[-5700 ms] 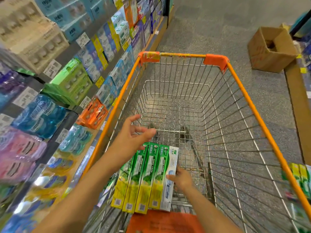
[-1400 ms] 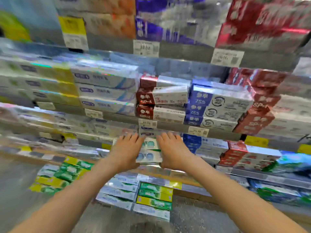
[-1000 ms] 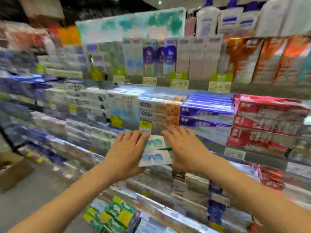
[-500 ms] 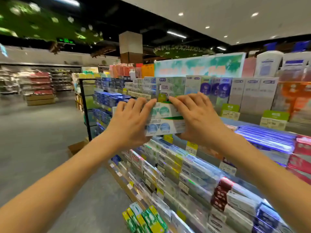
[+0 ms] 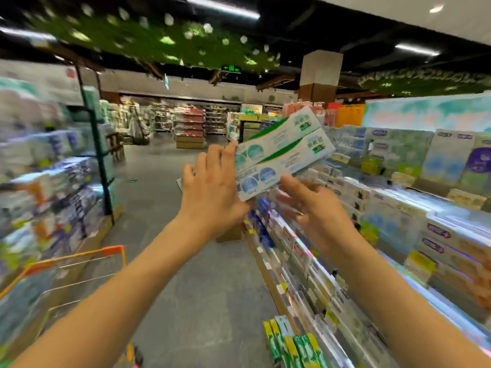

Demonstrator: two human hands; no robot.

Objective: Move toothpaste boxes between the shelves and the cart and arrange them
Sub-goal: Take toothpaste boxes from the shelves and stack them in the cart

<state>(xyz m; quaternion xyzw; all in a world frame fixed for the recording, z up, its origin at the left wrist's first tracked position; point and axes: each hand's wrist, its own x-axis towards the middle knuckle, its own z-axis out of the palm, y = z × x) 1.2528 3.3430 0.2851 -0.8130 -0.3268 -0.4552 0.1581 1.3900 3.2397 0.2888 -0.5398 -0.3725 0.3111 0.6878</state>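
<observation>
Orange trim marks the rim of the wire cart (image 5: 79, 257) at your lower left, low in the aisle and well apart from both hands; its basket is blurred and its contents cannot be read. Behind it, blurred stock fills the left shelving (image 5: 39, 181).

Your left hand (image 5: 212, 187) is raised at mid-frame, back toward the camera, fingers straight and slightly spread. The fingertips (image 5: 229, 150) lie against the left end of the toothpaste boxes (image 5: 281, 152). No finger visibly curls round the pack; the thumb side is hidden, so any pinch there cannot be confirmed.

The boxes, two white-and-green cartons held together as one stack, are in the air between your hands at about head height. They tilt, left end low, right end high and pointing away toward the right. They touch neither shelf nor cart.

Your right hand (image 5: 313, 205) sits just below and right of the boxes' lower left end, fingers extended toward their underside. Motion blur covers the contact point; support from beneath appears likely, but whether the fingers grip cannot be told.

Right of that hand, the right shelving (image 5: 398, 208) carries rows of cartons. Green and yellow boxes (image 5: 292, 343) stand on its lowest tier at the bottom edge.
</observation>
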